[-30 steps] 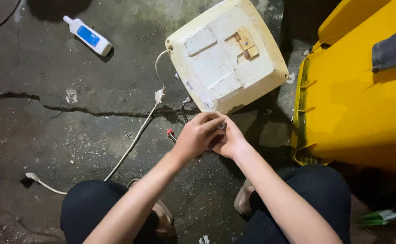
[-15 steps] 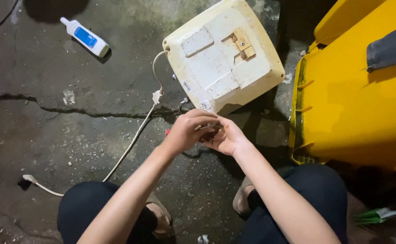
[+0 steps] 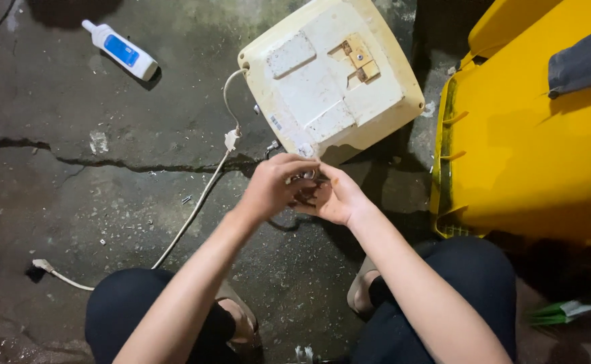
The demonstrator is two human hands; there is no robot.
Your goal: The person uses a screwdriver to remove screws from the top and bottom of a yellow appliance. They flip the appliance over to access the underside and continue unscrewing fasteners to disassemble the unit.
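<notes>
Fingers of left hand (image 3: 274, 190) and right hand (image 3: 336, 199) pinch what looks like a small fitting (image 3: 307, 178) at the casing (image 3: 329, 74) corner; a slip could drop it into the floor (image 3: 107, 202) crack.

From my remote seat I look straight down on a dark, rough concrete floor (image 3: 107, 202), stained and damp-looking, with pale grit and small chips scattered over it. A long crack (image 3: 59, 158) runs across it from the left edge towards the middle. Light falls hardest on the centre, while the top corners and the lower right sink into shadow. A big yellow plastic bin (image 3: 524, 148) fills the right side, a dark grey cloth (image 3: 585, 64) draped over its upper edge.
</notes>
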